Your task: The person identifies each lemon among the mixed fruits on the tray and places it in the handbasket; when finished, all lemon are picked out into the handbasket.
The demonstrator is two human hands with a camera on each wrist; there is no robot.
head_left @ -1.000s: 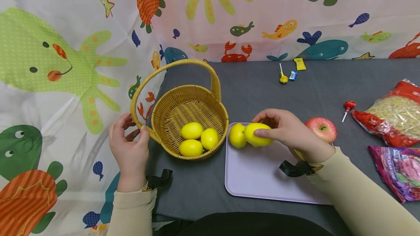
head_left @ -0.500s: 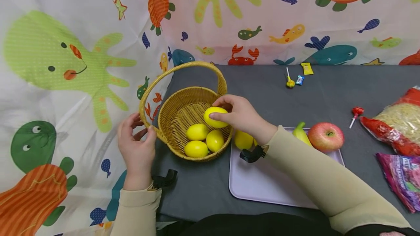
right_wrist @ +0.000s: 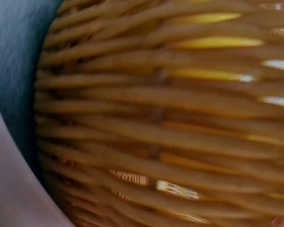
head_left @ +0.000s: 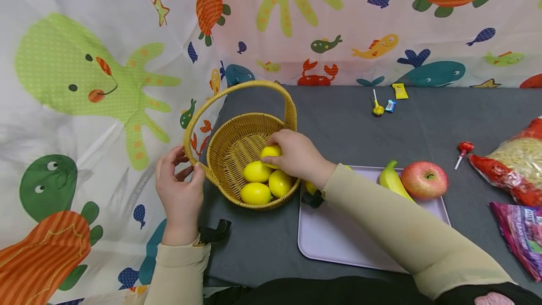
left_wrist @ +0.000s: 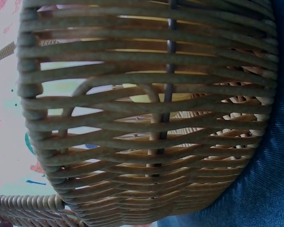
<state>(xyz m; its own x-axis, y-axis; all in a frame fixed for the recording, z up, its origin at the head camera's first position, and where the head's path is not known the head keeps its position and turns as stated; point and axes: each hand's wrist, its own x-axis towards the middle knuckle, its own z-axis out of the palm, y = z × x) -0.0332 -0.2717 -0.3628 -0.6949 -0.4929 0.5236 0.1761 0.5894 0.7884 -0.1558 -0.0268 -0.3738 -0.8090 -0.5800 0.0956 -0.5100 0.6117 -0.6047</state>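
Observation:
A round wicker basket (head_left: 224,173) with a tall arched handle stands at the left of the table, several yellow lemons (head_left: 256,194) in its front part. My left hand (head_left: 181,196) holds the foot of the handle on the left side. Over the basket's right rim reaches my right hand (head_left: 298,154), gripping a lemon (head_left: 271,153) low inside, close against the others. Both wrist views face the woven basket wall (left_wrist: 132,113); yellow shows through the gaps in the right wrist view. Another lemon (head_left: 310,187) on the tray is mostly covered by the right wrist.
A pale lilac tray (head_left: 334,244) right of the basket carries a banana (head_left: 393,180) and a red apple (head_left: 424,180). Farther right lie a red lollipop (head_left: 465,148), a red-and-clear bag (head_left: 522,159) and a purple packet (head_left: 518,234). Small sweets (head_left: 389,105) lie near the back curtain.
My right hand has carried a lemon from the tray leftward over the rim and lowered it into the basket. My left hand stays on the handle. The head view has shifted slightly.

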